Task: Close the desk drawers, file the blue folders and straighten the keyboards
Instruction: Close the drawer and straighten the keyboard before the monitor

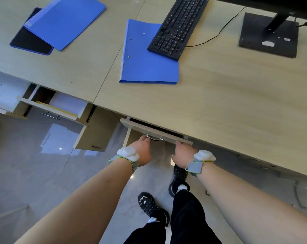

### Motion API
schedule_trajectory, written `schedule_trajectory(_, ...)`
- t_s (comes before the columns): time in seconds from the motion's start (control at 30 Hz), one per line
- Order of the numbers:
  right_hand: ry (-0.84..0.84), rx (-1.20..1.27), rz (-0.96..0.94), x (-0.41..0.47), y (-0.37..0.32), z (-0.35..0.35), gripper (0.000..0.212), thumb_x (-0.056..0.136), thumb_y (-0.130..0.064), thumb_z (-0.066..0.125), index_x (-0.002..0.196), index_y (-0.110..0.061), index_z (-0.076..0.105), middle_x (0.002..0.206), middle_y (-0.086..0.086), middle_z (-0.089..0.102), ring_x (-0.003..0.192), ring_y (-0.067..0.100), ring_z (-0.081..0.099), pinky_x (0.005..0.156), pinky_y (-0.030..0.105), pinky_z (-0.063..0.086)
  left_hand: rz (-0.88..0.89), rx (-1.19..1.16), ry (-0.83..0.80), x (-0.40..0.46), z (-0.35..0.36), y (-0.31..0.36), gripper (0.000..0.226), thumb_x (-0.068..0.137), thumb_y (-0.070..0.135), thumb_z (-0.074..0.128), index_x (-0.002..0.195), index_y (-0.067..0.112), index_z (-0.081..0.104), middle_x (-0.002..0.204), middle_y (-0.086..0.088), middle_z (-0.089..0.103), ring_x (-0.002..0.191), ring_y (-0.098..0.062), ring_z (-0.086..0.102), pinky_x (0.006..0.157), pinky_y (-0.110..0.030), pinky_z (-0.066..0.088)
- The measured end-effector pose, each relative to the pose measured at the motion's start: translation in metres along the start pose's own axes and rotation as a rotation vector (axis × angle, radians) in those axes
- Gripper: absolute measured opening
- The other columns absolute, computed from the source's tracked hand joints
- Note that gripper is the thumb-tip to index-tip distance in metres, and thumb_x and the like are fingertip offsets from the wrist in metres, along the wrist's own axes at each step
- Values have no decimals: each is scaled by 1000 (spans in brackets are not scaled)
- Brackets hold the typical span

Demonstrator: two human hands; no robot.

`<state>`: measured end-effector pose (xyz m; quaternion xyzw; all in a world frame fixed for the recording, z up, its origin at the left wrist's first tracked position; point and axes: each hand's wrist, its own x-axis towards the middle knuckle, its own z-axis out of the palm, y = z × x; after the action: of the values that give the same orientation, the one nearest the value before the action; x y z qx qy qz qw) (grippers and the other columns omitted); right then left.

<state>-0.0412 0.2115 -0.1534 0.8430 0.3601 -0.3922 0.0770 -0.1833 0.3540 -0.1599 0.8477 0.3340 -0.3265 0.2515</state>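
Bare forearms, each wrist wearing a grey strap point(194, 167) with a white rounded device point(127, 153); black trousers point(186, 217), black patterned trainers point(152, 207)

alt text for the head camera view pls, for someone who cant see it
Seen from above, a person's left hand and right hand touch a nearly closed desk drawer. Two blue folders and a skewed black keyboard lie on the desk; another drawer stands open.

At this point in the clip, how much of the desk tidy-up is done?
Nothing looks finished. In hand: both hands are on the nearly closed right drawer, the left hand at its metal handle, the right hand on its front edge. Left: the left drawer stands wide open, two blue folders lie on the desk, and the keyboard sits askew.
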Motion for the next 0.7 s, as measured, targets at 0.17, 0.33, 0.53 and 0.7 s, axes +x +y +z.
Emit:
schedule_trajectory(0.17, 112, 48, 59, 17, 1, 5, 55, 83, -25, 58, 134, -14, 42, 137, 10, 53, 128, 33, 48, 104, 46, 39, -15, 31, 8, 13, -5, -1, 59, 91, 19, 51, 147, 13, 36, 167, 2, 12, 123, -33, 59, 92, -43, 54)
schedule_trajectory(0.33, 268, 10, 74, 29, 6, 12, 71, 76, -28, 54, 143, -14, 36, 147, 9, 47, 136, 34, 42, 112, 46, 33, -8, 77, 31, 20, -4, -5, 60, 90, 20, 51, 147, 12, 35, 166, 0, 14, 125, -35, 56, 85, -39, 49)
schedule_trajectory(0.53, 258, 17, 79, 37, 5, 17, 73, 76, -27, 53, 145, -13, 35, 149, 12, 45, 138, 36, 40, 114, 48, 28, 0, 96, 10, 33, -3, -5, 50, 89, 20, 52, 137, 11, 42, 160, -4, 27, 116, -36, 60, 86, -46, 55)
schedule_trajectory(0.7, 236, -6, 49, 44, 12, 27, 79, 77, -31, 50, 151, -18, 24, 159, 8, 28, 145, 36, 27, 117, 49, 22, 28, 137, 36, 47, -5, 2, 52, 89, 19, 51, 139, 9, 42, 165, -6, 20, 122, -38, 57, 90, -46, 54)
